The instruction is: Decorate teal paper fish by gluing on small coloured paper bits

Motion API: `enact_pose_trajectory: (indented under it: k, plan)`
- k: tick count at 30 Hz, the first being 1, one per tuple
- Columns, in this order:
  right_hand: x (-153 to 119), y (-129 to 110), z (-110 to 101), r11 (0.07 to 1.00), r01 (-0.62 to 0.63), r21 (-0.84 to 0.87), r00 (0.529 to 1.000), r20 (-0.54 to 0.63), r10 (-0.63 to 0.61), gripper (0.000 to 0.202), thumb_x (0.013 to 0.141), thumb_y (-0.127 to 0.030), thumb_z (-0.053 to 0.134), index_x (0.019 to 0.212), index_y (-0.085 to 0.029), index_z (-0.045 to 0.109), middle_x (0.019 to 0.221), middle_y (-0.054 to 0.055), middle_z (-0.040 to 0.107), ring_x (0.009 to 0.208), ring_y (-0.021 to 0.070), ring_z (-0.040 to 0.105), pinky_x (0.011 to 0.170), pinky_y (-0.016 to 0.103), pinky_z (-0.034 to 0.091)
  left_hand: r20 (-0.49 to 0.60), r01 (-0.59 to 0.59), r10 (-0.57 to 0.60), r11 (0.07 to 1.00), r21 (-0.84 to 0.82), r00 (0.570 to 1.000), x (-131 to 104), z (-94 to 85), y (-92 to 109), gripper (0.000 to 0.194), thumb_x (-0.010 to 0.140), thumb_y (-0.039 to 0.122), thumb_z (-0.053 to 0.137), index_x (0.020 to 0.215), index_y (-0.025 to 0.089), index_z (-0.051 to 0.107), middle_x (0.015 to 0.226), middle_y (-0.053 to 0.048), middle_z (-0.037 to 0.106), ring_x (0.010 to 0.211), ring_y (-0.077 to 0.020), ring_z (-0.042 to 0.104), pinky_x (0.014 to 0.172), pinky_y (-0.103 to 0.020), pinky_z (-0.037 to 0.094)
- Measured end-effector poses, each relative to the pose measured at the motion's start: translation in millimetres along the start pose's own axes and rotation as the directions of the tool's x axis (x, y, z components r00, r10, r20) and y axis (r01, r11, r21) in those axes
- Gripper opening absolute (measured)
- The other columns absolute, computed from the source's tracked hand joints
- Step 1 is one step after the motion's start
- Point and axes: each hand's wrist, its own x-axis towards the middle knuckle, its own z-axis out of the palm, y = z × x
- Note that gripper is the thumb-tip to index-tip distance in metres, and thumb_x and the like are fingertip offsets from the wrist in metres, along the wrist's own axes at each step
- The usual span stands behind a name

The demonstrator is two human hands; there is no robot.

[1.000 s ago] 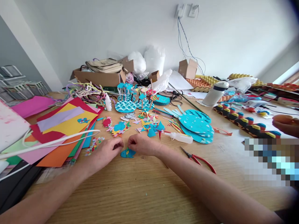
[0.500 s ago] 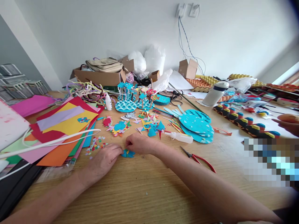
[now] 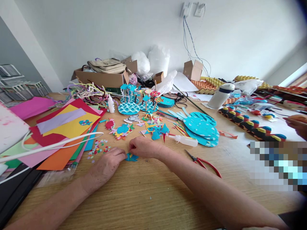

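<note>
A small blue paper fish (image 3: 132,157) with yellow bits on it lies flat on the wooden table, between my two hands. Fingers together, my left hand (image 3: 112,162) holds down the fish's left end. My right hand (image 3: 142,147) is closed in a pinch at the fish's upper edge; whatever its fingertips grip is hidden. Small coloured paper dots (image 3: 99,148) are scattered beyond my left hand. Just past both hands sit a pile of cut paper fish (image 3: 122,130) and blue and yellow paper scraps (image 3: 155,130).
Red-handled pliers (image 3: 206,164) and a glue bottle (image 3: 185,141) lie right of my right hand, near stacked blue discs (image 3: 201,127). Coloured paper sheets (image 3: 64,124) and a white cable (image 3: 59,140) are at left. Another person's hand (image 3: 297,123) shows at the far right.
My left hand has shifted very slightly to the right at the fish. My right hand keeps its place. The other person's hand at the far right has moved a little to the right.
</note>
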Motion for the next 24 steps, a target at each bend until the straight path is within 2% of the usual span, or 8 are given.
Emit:
enact_pose_trajectory:
  k: [9, 13, 15, 17, 19, 21, 24]
  plan:
    - [-22.9, 3.4, 6.0, 0.987, -0.08, 0.141, 0.996, -0.032, 0.085, 0.018, 0.07, -0.019, 0.05, 0.076, -0.015, 0.066, 0.067, 0.0, 0.063, 0.055, 0.0088, 0.048, 0.045, 0.018, 0.029, 0.002, -0.012, 0.012, 1.0, 0.02, 1.0, -1.0, 0.6, 1.1, 0.034, 0.081, 0.006, 0.03, 0.088, 0.018, 0.061, 0.086, -0.006, 0.063, 0.083, -0.0179, 0.056, 0.073, -0.028, 0.046]
    - [-25.5, 1.3, 10.1, 0.978, -0.103, 0.183, 0.99, -0.071, 0.118, 0.017, 0.07, -0.018, 0.05, 0.076, -0.014, 0.066, 0.067, 0.001, 0.063, 0.055, 0.0089, 0.047, 0.046, 0.019, 0.03, -0.025, -0.031, 0.03, 0.999, -0.008, 0.999, -3.4, 3.0, 0.2, 0.034, 0.081, 0.007, 0.03, 0.088, 0.018, 0.061, 0.089, -0.006, 0.063, 0.086, -0.0186, 0.056, 0.076, -0.029, 0.046]
    - [-25.7, 1.6, 11.2, 0.975, -0.102, 0.199, 0.989, -0.089, 0.121, 0.016, 0.07, -0.016, 0.05, 0.074, -0.014, 0.065, 0.068, 0.001, 0.062, 0.056, 0.0089, 0.047, 0.047, 0.019, 0.03, -0.067, -0.006, 0.002, 0.998, -0.062, 0.998, -3.5, 1.7, 1.5, 0.032, 0.081, 0.009, 0.031, 0.089, 0.018, 0.062, 0.09, -0.006, 0.064, 0.087, -0.0192, 0.057, 0.078, -0.03, 0.045]
    - [-27.1, 2.4, 11.7, 0.967, -0.07, 0.245, 0.988, -0.12, 0.101, 0.015, 0.072, -0.015, 0.049, 0.075, -0.014, 0.064, 0.068, 0.0, 0.061, 0.057, 0.0081, 0.047, 0.049, 0.018, 0.031, -0.099, 0.082, -0.098, 0.984, -0.156, 0.99, -1.2, -2.0, 4.2, 0.028, 0.081, 0.015, 0.035, 0.089, 0.018, 0.062, 0.091, -0.006, 0.064, 0.088, -0.0201, 0.057, 0.079, -0.032, 0.045]
    - [-29.6, 2.9, 12.0, 0.938, -0.008, 0.347, 0.983, -0.169, 0.071, 0.013, 0.073, -0.014, 0.049, 0.075, -0.014, 0.062, 0.065, -0.001, 0.058, 0.057, 0.0069, 0.046, 0.049, 0.016, 0.032, -0.069, 0.226, -0.255, 0.931, -0.288, 0.964, 3.7, -7.3, 8.2, 0.023, 0.08, 0.022, 0.041, 0.088, 0.019, 0.062, 0.091, -0.006, 0.065, 0.086, -0.021, 0.058, 0.078, -0.032, 0.045]
    - [-32.4, 2.7, 12.3, 0.884, 0.039, 0.466, 0.976, -0.209, 0.067, 0.011, 0.073, -0.014, 0.05, 0.073, -0.013, 0.061, 0.061, -0.003, 0.053, 0.054, 0.006, 0.044, 0.047, 0.016, 0.031, 0.052, 0.354, -0.37, 0.825, -0.44, 0.928, 9.9, -13.0, 13.7, 0.022, 0.077, 0.028, 0.045, 0.087, 0.019, 0.063, 0.089, -0.004, 0.066, 0.084, -0.0213, 0.059, 0.075, -0.031, 0.046]
    - [-35.3, 0.6, 13.3, 0.811, 0.026, 0.584, 0.973, -0.201, 0.113, 0.009, 0.073, -0.017, 0.051, 0.071, -0.013, 0.059, 0.056, -0.005, 0.047, 0.05, 0.0056, 0.038, 0.044, 0.017, 0.028, 0.233, 0.466, -0.416, 0.649, -0.601, 0.879, 17.3, -19.1, 23.4, 0.025, 0.076, 0.034, 0.046, 0.086, 0.018, 0.062, 0.08, -0.001, 0.065, 0.076, -0.0191, 0.058, 0.067, -0.028, 0.045]
